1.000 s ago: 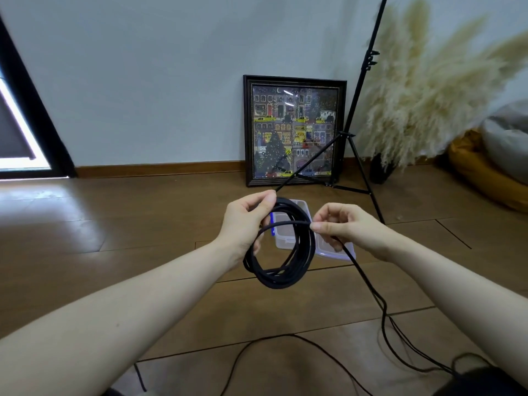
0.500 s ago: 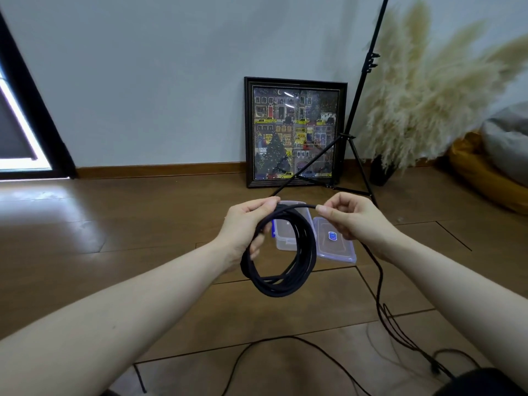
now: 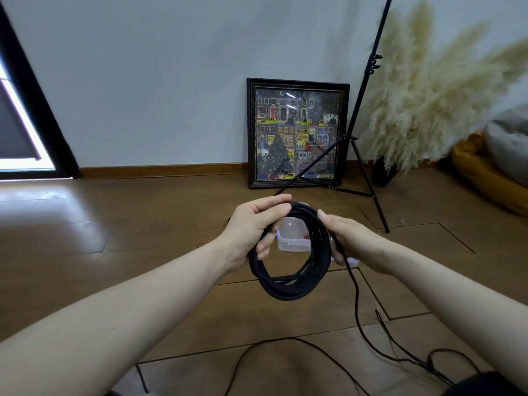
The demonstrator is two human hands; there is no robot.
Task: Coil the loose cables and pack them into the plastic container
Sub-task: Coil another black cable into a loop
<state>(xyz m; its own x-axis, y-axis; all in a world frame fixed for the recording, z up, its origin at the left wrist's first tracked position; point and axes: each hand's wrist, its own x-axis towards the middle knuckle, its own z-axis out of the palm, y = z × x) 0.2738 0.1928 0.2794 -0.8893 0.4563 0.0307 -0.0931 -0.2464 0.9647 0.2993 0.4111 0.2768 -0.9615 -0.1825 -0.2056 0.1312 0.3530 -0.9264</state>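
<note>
Left hand [image 3: 251, 227] grips the coil [image 3: 294, 270], right hand [image 3: 347, 241] pinches its tail — floor [image 3: 114, 252] slack remains, container [image 3: 293, 235] unpacked.

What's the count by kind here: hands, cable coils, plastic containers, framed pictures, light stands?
Hands: 2, the left hand and the right hand, both gripping the coil
Cable coils: 1, the black cable coil, with a loose tail trailing to the floor
Plastic containers: 1, the clear plastic container, on the floor behind the coil
Framed pictures: 1, the framed picture
Light stands: 1, the black light stand
Total: 6
</note>
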